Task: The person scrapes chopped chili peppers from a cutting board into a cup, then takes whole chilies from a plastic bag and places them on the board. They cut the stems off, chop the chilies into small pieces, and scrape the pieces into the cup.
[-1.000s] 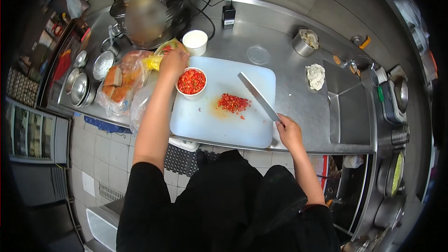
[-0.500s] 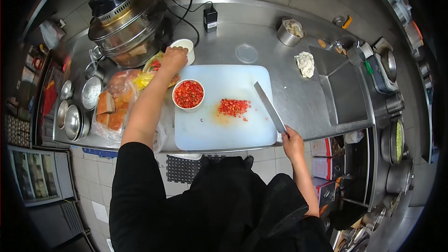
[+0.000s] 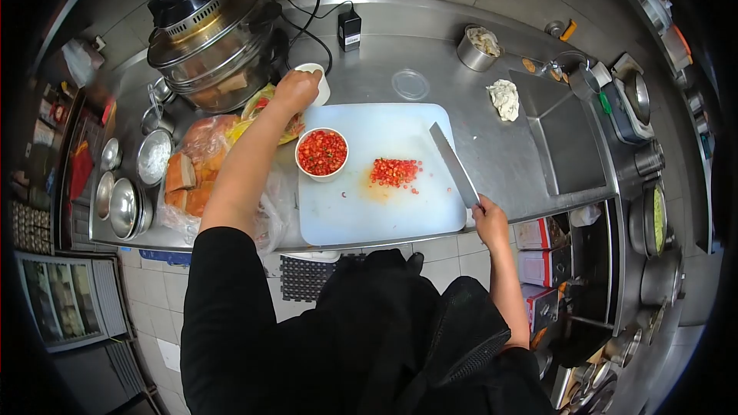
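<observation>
Over the counter [image 3: 388,65], right hand [image 3: 490,219] around knife [image 3: 453,163], left hand [image 3: 295,92], grip unclear, before part-hidden tub [image 3: 324,91].

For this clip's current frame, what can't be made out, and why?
All in the head view:
Left hand: its fingertips, and whether they touch the white tub, hidden by the back of the hand.
Knife: its handle, mostly covered by the right hand.
Black box: its printed text, too small to read.
</observation>
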`<state>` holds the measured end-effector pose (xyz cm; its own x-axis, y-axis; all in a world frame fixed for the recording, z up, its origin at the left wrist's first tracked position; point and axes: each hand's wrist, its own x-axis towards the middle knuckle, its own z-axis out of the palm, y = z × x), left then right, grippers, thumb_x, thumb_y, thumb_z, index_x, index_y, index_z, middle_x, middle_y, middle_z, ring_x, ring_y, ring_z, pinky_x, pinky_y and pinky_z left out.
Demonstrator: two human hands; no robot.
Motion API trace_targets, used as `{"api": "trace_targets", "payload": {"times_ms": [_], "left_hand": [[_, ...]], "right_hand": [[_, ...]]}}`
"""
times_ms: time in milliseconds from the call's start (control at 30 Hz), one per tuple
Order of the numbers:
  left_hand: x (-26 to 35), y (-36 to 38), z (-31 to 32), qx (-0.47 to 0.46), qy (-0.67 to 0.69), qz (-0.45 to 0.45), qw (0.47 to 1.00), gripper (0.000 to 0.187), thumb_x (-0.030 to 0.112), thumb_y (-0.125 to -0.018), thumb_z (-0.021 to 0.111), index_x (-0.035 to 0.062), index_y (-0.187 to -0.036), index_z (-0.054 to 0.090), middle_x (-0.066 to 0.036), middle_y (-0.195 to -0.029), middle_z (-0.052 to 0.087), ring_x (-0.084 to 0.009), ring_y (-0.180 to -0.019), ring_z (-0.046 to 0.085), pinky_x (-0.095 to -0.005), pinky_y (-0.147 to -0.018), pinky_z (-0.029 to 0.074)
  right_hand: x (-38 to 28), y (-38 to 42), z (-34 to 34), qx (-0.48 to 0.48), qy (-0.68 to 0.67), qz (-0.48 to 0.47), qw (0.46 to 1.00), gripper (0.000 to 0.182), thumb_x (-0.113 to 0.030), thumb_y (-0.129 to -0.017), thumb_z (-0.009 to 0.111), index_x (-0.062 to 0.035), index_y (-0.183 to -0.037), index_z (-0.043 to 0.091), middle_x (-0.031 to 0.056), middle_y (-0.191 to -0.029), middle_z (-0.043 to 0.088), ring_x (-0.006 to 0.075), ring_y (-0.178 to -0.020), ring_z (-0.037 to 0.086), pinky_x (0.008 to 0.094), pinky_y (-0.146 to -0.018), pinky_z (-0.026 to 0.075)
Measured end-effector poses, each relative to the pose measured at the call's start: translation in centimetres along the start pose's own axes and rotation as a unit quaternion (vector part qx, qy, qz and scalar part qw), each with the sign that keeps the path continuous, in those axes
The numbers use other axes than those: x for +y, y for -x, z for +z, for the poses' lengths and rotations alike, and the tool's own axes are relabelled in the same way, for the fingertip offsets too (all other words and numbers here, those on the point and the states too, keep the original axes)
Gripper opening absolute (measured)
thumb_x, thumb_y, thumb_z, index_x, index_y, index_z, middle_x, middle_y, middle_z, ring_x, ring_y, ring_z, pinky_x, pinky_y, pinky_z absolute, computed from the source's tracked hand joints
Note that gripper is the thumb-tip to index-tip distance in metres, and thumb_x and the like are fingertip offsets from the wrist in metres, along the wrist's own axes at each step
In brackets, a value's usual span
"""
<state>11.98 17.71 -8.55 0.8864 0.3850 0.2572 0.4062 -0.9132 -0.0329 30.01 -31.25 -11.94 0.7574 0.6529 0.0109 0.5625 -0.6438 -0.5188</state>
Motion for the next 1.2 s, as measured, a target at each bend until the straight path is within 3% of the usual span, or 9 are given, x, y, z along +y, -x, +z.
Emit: {"api": "trace_targets", "payload": {"times_ms": [100, 333, 567, 700, 767, 867, 933, 1067, 1200], "left_hand": [[-0.1, -0.1, -0.6, 0.023, -0.021, -0.004, 0.999, 0.026, 0.008, -0.083, 0.051, 0.0098, -0.107, 0.060, -0.015, -0.090, 0.067, -0.0325, -0.089, 0.065, -0.0438, -0.080, 0.049], [-0.2, -0.6, -0.2, 0.074, -0.021, 0.045, 0.996, 0.036, 0.004, -0.086, 0.047, 0.0142, -0.119, 0.057, -0.011, -0.106, 0.058, -0.0286, -0.104, 0.057, -0.0393, -0.087, 0.045], [-1.4, -1.7, 1.0, 0.135, -0.001, 0.052, 0.990, 0.036, 0.002, -0.082, 0.051, 0.0120, -0.116, 0.059, -0.011, -0.098, 0.060, -0.0307, -0.100, 0.059, -0.0427, -0.088, 0.046], [-0.4, -3.7, -2.4, 0.115, 0.076, -0.087, 0.987, 0.031, 0.007, -0.078, 0.060, 0.0096, -0.110, 0.062, -0.012, -0.104, 0.063, -0.0303, -0.105, 0.060, -0.0431, -0.088, 0.048], [0.8, -4.8, -2.6, 0.133, 0.134, -0.126, 0.974, 0.031, 0.010, -0.077, 0.064, 0.0082, -0.108, 0.062, -0.012, -0.109, 0.064, -0.0305, -0.107, 0.061, -0.0422, -0.088, 0.049], [3.4, -8.3, -1.7, 0.035, 0.331, -0.206, 0.920, 0.032, 0.013, -0.077, 0.067, 0.0052, -0.108, 0.062, -0.014, -0.112, 0.066, -0.0318, -0.105, 0.063, -0.0401, -0.087, 0.050], [4.9, -10.4, 1.1, -0.113, 0.454, -0.253, 0.847, 0.036, 0.020, -0.078, 0.070, 0.0030, -0.109, 0.063, -0.015, -0.111, 0.067, -0.0330, -0.104, 0.064, -0.0410, -0.086, 0.051], [5.9, -11.8, 5.1, -0.029, 0.345, -0.221, 0.912, 0.041, 0.029, -0.077, 0.073, 0.0044, -0.109, 0.065, -0.016, -0.108, 0.069, -0.0318, -0.106, 0.064, -0.0424, -0.087, 0.051], [6.5, -8.8, -0.9, -0.170, 0.082, -0.160, 0.969, 0.037, 0.033, -0.079, 0.070, 0.0071, -0.106, 0.070, -0.017, -0.108, 0.069, -0.0307, -0.108, 0.064, -0.0441, -0.091, 0.047]], "right_hand": [[-0.8, 0.1, -0.7, -0.021, -0.043, 0.059, 0.997, 0.029, -0.016, -0.089, 0.058, -0.0106, -0.117, 0.066, 0.0192, -0.091, 0.069, 0.0358, -0.086, 0.067, 0.0420, -0.076, 0.051], [-1.0, 0.0, -0.9, -0.032, -0.053, 0.083, 0.995, 0.029, -0.015, -0.089, 0.058, -0.0100, -0.117, 0.066, 0.0166, -0.081, 0.068, 0.0308, -0.076, 0.067, 0.0399, -0.071, 0.050], [-0.5, -0.3, -0.8, -0.048, -0.087, 0.102, 0.990, 0.030, -0.014, -0.089, 0.057, -0.0079, -0.117, 0.065, 0.0158, -0.078, 0.067, 0.0276, -0.072, 0.065, 0.0384, -0.069, 0.050], [-0.3, -0.3, -0.8, -0.044, -0.098, 0.105, 0.989, 0.031, -0.014, -0.089, 0.057, -0.0080, -0.118, 0.065, 0.0149, -0.076, 0.066, 0.0259, -0.070, 0.064, 0.0375, -0.069, 0.050], [0.4, -0.3, -0.5, -0.031, -0.095, 0.072, 0.992, 0.030, -0.014, -0.090, 0.058, -0.0060, -0.118, 0.065, 0.0047, -0.067, 0.059, 0.0124, -0.056, 0.054, 0.0302, -0.054, 0.044], [0.4, -0.3, -0.5, -0.029, -0.108, 0.077, 0.991, 0.030, -0.014, -0.090, 0.058, -0.0055, -0.118, 0.065, 0.0050, -0.067, 0.059, 0.0124, -0.056, 0.054, 0.0301, -0.055, 0.045], [0.5, -0.3, -0.5, -0.033, -0.109, 0.085, 0.990, 0.031, -0.014, -0.090, 0.058, -0.0052, -0.118, 0.064, 0.0055, -0.067, 0.060, 0.0129, -0.056, 0.054, 0.0303, -0.055, 0.045], [0.4, 0.0, -0.4, -0.024, -0.130, 0.099, 0.986, 0.031, -0.015, -0.090, 0.058, -0.0046, -0.118, 0.064, 0.0067, -0.069, 0.062, 0.0138, -0.057, 0.055, 0.0312, -0.056, 0.046], [-0.3, -0.1, -1.4, -0.058, -0.124, 0.138, 0.981, 0.032, -0.017, -0.089, 0.058, -0.0106, -0.120, 0.065, 0.0155, -0.082, 0.068, 0.0263, -0.077, 0.066, 0.0363, -0.073, 0.050]]}}
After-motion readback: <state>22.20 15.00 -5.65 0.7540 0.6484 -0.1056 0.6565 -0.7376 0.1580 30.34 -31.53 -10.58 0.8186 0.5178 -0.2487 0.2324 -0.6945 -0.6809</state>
